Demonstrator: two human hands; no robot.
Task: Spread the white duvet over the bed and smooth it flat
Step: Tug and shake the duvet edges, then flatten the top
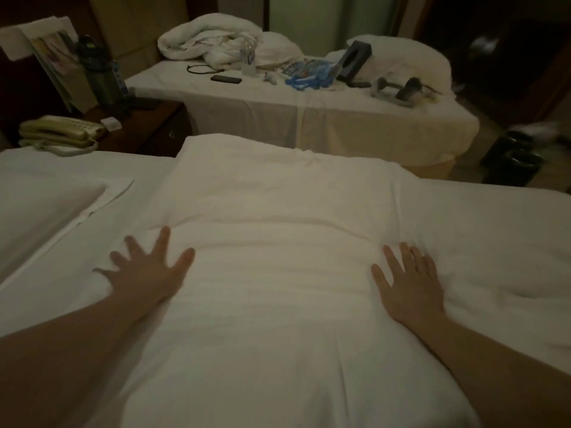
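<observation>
The white duvet (278, 230) lies across the near bed (500, 230) as a thick folded band running from me to the far edge. My left hand (148, 270) presses flat on the duvet's left edge with fingers spread wide. On the duvet's right edge my right hand (408, 279) rests flat, fingers straight and together. A white pillow (40, 211) lies at the left end of the bed, apart from the duvet.
A dark nightstand (148, 125) with a telephone (58, 131) and a bottle (99, 72) stands between the beds. The second bed (324, 118) beyond carries a bundled white duvet (210, 35), a phone (226, 79), blue packets (309, 75) and a tissue box (353, 58). A dark bin (513, 159) sits on the floor at right.
</observation>
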